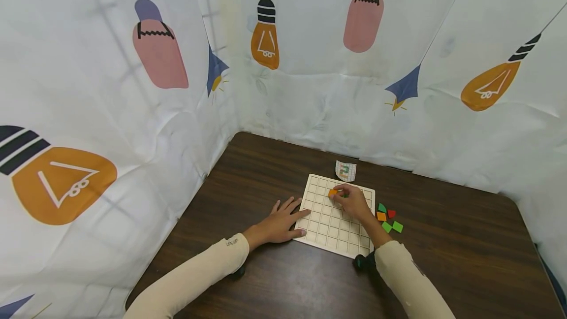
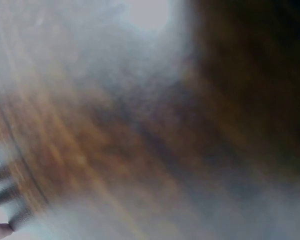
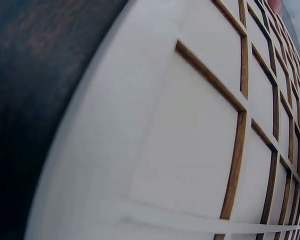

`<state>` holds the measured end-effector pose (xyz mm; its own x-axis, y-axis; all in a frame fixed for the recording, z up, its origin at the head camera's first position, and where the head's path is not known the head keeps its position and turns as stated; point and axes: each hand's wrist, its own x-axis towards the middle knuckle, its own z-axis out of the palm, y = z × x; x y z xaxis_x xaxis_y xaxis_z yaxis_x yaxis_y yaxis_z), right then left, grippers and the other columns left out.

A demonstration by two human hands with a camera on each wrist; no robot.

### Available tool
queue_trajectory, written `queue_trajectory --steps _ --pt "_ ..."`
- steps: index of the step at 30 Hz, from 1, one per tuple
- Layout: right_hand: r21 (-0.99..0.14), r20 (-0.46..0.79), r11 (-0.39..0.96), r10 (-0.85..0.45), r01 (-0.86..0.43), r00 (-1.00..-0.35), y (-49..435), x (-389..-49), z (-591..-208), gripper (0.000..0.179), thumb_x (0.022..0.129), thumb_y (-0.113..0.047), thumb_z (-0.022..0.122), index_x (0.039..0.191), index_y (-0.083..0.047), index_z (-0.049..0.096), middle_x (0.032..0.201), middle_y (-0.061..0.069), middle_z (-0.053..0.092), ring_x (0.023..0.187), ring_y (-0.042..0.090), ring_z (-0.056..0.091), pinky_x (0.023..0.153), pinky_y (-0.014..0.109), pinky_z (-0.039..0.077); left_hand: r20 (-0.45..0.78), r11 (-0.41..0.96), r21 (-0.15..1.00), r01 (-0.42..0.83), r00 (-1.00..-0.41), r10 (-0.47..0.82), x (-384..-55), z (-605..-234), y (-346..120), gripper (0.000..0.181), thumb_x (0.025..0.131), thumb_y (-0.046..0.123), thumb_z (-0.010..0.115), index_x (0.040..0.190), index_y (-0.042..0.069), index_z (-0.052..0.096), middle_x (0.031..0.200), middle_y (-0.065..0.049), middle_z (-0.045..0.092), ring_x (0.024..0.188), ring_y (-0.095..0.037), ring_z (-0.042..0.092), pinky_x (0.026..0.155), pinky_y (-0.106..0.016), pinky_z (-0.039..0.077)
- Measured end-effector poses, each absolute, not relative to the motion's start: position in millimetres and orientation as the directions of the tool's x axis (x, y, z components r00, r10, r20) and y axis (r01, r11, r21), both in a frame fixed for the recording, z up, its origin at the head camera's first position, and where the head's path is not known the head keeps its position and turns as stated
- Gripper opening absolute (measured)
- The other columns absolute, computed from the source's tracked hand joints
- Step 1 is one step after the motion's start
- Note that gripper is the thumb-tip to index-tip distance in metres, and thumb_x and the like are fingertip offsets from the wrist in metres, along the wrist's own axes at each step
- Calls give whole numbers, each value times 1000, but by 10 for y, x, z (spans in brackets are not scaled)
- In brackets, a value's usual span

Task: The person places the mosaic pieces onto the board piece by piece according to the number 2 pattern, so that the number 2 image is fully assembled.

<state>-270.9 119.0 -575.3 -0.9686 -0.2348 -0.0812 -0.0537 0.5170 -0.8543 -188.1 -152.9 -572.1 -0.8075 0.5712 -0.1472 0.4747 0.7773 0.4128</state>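
Observation:
A pale wooden board (image 1: 325,223) cut with a square grid lies on the table. My left hand (image 1: 278,224) rests with spread, straight fingers at the board's left edge, thumb and a finger reaching onto it. Over the upper part of the grid, my right hand (image 1: 353,203) pinches a small orange tile (image 1: 332,193) at its fingertips. Just beside those fingers a bit of a green piece (image 1: 345,195) shows, mostly covered by the hand. The right wrist view has the grid board (image 3: 185,145) up close; the left wrist view is mostly blurred table.
Right of the board lie several loose pieces: a red one (image 1: 392,213), an orange one (image 1: 381,216), and green ones (image 1: 397,227). A small paper card (image 1: 345,171) with a coloured pattern lies behind the board. The dark wooden table (image 1: 465,245) meets a printed white curtain (image 1: 305,102).

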Motion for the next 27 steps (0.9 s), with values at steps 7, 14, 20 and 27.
queue_trajectory --steps 7,14,20,27 --pt "-839 -79 541 -223 -56 -972 1140 -2736 -5749 27 92 -13 74 117 -3 71 92 11 70 59 14 53 51 27 44 -150 778 411 476 -806 573 -1886 -5724 -1534 65 100 57 51 158 32 33 168 -10 19 155 -36 13 117 -69 14" --pt "-818 -84 573 -216 -56 -973 1110 -2725 -5733 27 93 -14 73 118 -4 70 94 10 69 61 13 53 54 27 44 -154 778 415 472 -806 572 -1884 -5712 -1531 65 101 56 51 158 32 33 168 -11 19 155 -37 13 117 -69 13" --pt "-792 -47 603 -209 -91 -977 1113 -2731 -5745 27 93 -16 74 116 -4 71 96 11 67 70 15 54 57 26 42 -155 783 399 478 -806 571 -1894 -5733 -1531 65 101 58 49 158 33 32 168 -11 19 155 -36 13 117 -69 14" --pt "-774 -48 626 -207 -95 -977 1105 -2721 -5756 26 92 -19 75 114 -6 72 98 11 67 82 20 59 64 29 44 -161 784 399 475 -806 570 -1890 -5724 -1529 66 100 58 50 158 32 32 168 -11 19 156 -36 12 117 -69 14"
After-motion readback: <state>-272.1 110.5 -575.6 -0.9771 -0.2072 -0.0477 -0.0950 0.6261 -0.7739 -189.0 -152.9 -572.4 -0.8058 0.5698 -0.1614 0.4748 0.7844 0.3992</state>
